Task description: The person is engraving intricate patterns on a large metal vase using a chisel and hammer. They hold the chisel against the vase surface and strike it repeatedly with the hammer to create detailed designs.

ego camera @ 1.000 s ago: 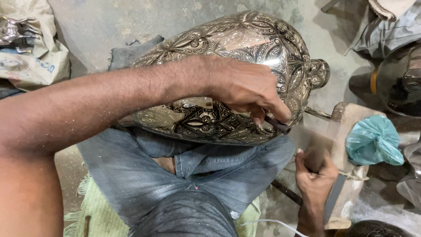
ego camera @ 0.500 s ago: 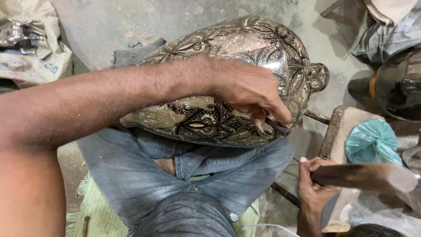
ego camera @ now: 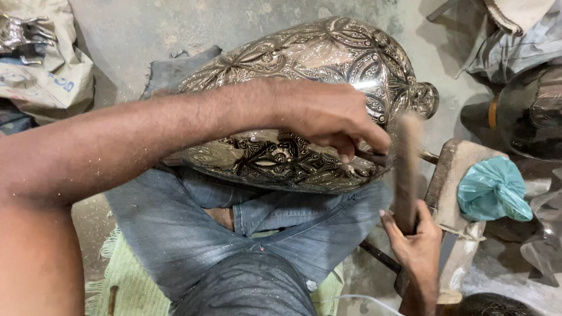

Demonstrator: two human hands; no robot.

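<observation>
Engraved vase lies sideways across the lap. Left hand rests on it, fingers pinched tight around a chisel against the metal. Right hand grips a blurred hammer just beside it.

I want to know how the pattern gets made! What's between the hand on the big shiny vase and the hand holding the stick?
In the head view, a thin dark tool pinched by the left hand against the vase, then the blurred stick in the right hand.

Engraved metal vase on its side across lap; wooden block right of it; plastic bag on block.
</observation>
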